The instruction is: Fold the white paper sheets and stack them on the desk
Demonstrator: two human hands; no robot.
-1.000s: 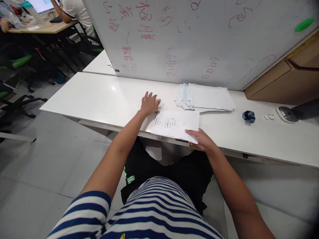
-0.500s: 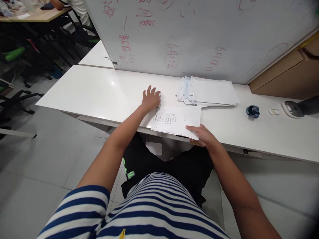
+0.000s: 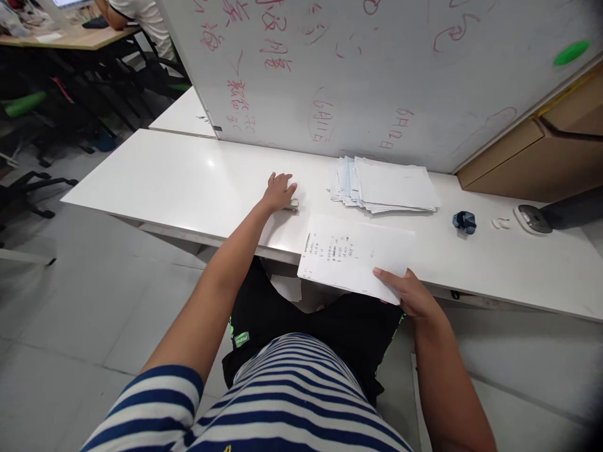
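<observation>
Right hand (image 3: 409, 294) grips written sheets (image 3: 351, 257); left hand (image 3: 279, 192) covers a stapler (image 3: 293, 205).

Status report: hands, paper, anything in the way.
Right hand gripping written-on paper at near right corner. Left hand open, fingers spread, at small metallic object. Paper stack beyond, not between hands.

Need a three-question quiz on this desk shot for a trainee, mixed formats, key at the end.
1. Multiple choice: what does the right hand hold?
A) a marker
B) written-on paper
C) a cup

2. True or false: as the wearer sees it, the paper stack lies left of the small dark blue object.

3. Fill in "nearer to" or "farther from": compared with the right hand, the left hand is ___ the whiteboard.

Key: 1 B; 2 true; 3 nearer to.
</observation>
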